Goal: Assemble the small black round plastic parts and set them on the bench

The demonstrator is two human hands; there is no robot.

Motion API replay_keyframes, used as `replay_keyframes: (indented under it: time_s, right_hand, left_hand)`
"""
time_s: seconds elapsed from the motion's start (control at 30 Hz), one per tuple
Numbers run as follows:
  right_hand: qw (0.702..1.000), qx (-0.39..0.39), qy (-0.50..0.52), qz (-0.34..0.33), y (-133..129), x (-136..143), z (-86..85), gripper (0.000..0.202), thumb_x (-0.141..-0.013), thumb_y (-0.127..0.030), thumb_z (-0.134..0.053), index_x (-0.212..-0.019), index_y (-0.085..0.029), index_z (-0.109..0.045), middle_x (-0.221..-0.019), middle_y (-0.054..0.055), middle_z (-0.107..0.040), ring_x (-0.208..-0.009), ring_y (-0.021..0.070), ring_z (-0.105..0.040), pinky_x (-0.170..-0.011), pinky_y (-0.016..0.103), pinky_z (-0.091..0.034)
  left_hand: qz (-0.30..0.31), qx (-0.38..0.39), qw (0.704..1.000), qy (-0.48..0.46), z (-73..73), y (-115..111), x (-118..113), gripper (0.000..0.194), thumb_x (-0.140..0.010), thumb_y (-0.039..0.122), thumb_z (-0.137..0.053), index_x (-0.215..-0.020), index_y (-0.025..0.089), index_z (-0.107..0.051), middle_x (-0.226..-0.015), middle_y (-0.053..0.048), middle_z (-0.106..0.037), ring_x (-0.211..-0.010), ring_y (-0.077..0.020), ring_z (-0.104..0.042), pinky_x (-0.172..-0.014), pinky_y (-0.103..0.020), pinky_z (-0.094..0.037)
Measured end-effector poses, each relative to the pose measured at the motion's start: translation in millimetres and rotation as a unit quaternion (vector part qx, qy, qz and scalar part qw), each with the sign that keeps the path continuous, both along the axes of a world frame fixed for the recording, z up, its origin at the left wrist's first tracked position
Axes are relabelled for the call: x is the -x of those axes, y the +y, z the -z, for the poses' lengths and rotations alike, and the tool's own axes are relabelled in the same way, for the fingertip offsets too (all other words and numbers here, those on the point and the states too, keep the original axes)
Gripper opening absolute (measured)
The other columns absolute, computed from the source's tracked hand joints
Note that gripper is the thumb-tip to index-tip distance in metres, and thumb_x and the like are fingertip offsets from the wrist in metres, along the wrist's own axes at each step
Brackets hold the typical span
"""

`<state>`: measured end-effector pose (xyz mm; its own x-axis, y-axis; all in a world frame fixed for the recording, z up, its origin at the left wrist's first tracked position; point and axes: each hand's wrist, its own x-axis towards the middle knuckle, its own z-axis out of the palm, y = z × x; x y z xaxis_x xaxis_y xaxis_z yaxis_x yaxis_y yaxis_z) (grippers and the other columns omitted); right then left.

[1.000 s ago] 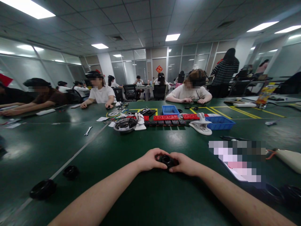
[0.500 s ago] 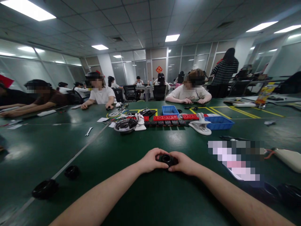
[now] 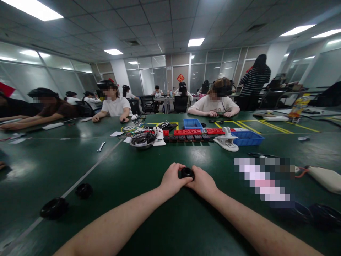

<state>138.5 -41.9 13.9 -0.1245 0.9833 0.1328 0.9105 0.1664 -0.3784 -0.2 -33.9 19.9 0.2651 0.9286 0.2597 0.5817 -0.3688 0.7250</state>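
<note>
Between my two hands is a small black ring-shaped part (image 3: 187, 173) with a round hole in its top, held just over or on the green table. My left hand (image 3: 172, 179) grips it from the left, thumb across the near side. My right hand (image 3: 204, 180) closes on its right side, and some of those fingers are hidden behind it. Two more black round parts lie to the left: a smaller one (image 3: 84, 191) and a larger one (image 3: 54, 208).
Ahead stand a metal bowl (image 3: 142, 140) with cables, red power strips (image 3: 186, 132), a white clamp (image 3: 227, 140) and blue trays (image 3: 249, 138). A wrench (image 3: 101, 147) lies left. Several dark rings (image 3: 325, 215) and a white power bank (image 3: 325, 178) are at right. Co-workers sit across the table.
My hands have turned the black part so its hole faces more upward. My right hand's grip has shifted, its fingers now pointing more upward. The view has moved slightly.
</note>
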Motion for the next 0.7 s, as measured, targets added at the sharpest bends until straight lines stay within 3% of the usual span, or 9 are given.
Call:
replay_keyframes:
  time_s: [0.13,0.3,0.5,0.7]
  right_hand:
    - [0.998,0.003,0.044,-0.053,-1.7,-6.2,-1.8,0.048,-0.058,-0.050,-0.060,-0.091,-0.017,-0.048,-0.087,0.006,-0.054,-0.076,0.0202,-0.053,-0.059,0.027,-0.037]
    - [0.978,0.036,0.136,-0.151,1.5,-20.7,-3.7,0.064,-0.057,-0.047,-0.063,-0.111,-0.020,-0.043,-0.105,0.007,-0.051,-0.092,0.0222,-0.049,-0.075,0.033,-0.037]
    - [0.952,0.132,0.158,-0.225,8.3,-30.6,-9.2,0.050,-0.056,-0.040,-0.066,-0.098,-0.017,-0.053,-0.088,0.003,-0.056,-0.077,0.0179,-0.051,-0.064,0.026,-0.038]
    - [0.935,0.165,0.177,-0.258,9.3,-32.4,-12.0,0.040,-0.057,-0.030,-0.067,-0.093,-0.018,-0.055,-0.083,0.000,-0.056,-0.074,0.0155,-0.051,-0.061,0.023,-0.037]
  left_hand:
    - [0.025,0.004,1.000,0.010,-4.0,3.1,4.2,0.037,-0.058,0.034,-0.065,-0.089,0.018,-0.053,-0.085,-0.002,-0.048,-0.075,-0.0150,-0.045,-0.065,-0.025,-0.036]
    - [0.114,0.059,0.992,-0.017,-6.0,13.3,12.3,0.040,-0.057,0.035,-0.066,-0.091,0.016,-0.054,-0.083,-0.001,-0.049,-0.067,-0.0111,-0.044,-0.059,-0.022,-0.036]
    - [0.248,0.182,0.949,-0.065,-6.7,21.6,19.3,0.050,-0.054,0.029,-0.070,-0.099,0.015,-0.053,-0.082,-0.002,-0.053,-0.069,-0.0111,-0.047,-0.059,-0.022,-0.036]
    - [0.251,0.187,0.947,-0.072,-6.4,18.2,17.6,0.050,-0.052,0.028,-0.071,-0.097,0.015,-0.054,-0.085,-0.002,-0.053,-0.072,-0.0121,-0.049,-0.061,-0.023,-0.037]
